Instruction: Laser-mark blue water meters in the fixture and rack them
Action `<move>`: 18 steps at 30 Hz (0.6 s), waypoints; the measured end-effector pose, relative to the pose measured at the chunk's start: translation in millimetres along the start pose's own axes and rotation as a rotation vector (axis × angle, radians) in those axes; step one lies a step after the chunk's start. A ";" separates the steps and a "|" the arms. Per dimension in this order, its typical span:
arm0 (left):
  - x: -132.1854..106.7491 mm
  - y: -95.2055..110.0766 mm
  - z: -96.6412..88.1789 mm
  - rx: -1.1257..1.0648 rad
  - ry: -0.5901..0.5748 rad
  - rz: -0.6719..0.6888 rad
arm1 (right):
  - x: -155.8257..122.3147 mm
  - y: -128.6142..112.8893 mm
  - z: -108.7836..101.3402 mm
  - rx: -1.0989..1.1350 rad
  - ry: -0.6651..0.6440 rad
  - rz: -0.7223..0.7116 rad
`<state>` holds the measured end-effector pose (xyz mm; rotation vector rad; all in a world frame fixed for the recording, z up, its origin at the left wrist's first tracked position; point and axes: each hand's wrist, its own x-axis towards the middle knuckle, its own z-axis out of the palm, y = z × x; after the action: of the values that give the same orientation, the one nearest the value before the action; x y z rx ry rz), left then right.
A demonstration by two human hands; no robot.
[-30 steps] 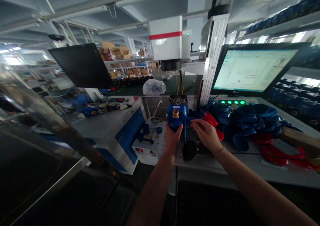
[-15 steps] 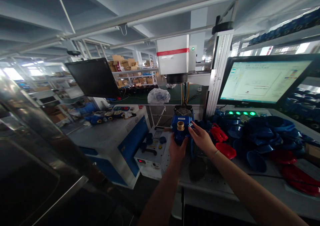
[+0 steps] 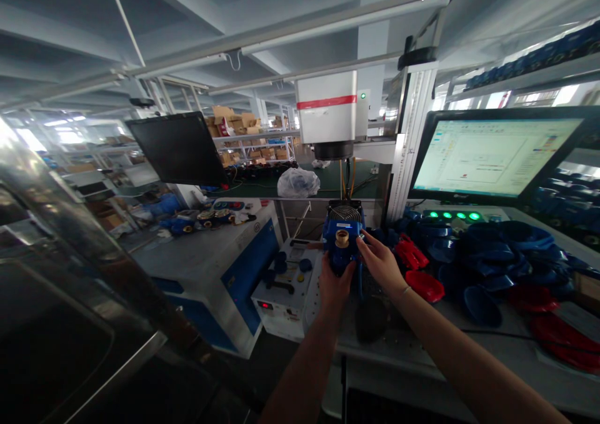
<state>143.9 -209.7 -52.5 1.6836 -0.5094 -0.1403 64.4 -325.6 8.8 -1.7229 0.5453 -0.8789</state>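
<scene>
A blue water meter (image 3: 340, 254) with a brass threaded end (image 3: 342, 238) facing me is held below the white laser head (image 3: 327, 108). My left hand (image 3: 335, 284) grips it from below and the left, thumb on the near side. From the right, my right hand (image 3: 379, 260) closes its fingertips on the meter's upper right side. A small pale label (image 3: 344, 225) shows behind the brass end. The palm side of both hands and the meter's underside are hidden. Just behind the meter stands a fan with a round wire guard (image 3: 345, 213).
Blue plastic covers (image 3: 482, 255) and red ones (image 3: 424, 285) are heaped on the right of the bench, below a lit monitor (image 3: 497, 155). A white box with a handle (image 3: 281, 311) stands left of my hands. Farther left are a blue-and-white cabinet (image 3: 248, 274) and a dark monitor (image 3: 178, 149).
The whole view has shifted slightly, and the meter with both hands sits a little lower and farther right in the picture. The grip of both hands looks the same.
</scene>
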 end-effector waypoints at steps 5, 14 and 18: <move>1.6 -3.0 1.6 0.008 0.014 0.007 | 1.1 3.6 2.9 0.021 0.022 0.000; 1.9 -3.0 0.7 0.039 0.011 0.014 | -1.4 5.2 3.8 0.073 0.013 -0.006; 1.5 0.0 0.8 0.054 -0.002 0.006 | -1.3 8.2 2.2 0.072 0.003 -0.011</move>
<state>144.9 -211.0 -52.4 1.7349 -0.5237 -0.1244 65.8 -325.9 0.3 -1.6608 0.5004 -0.8988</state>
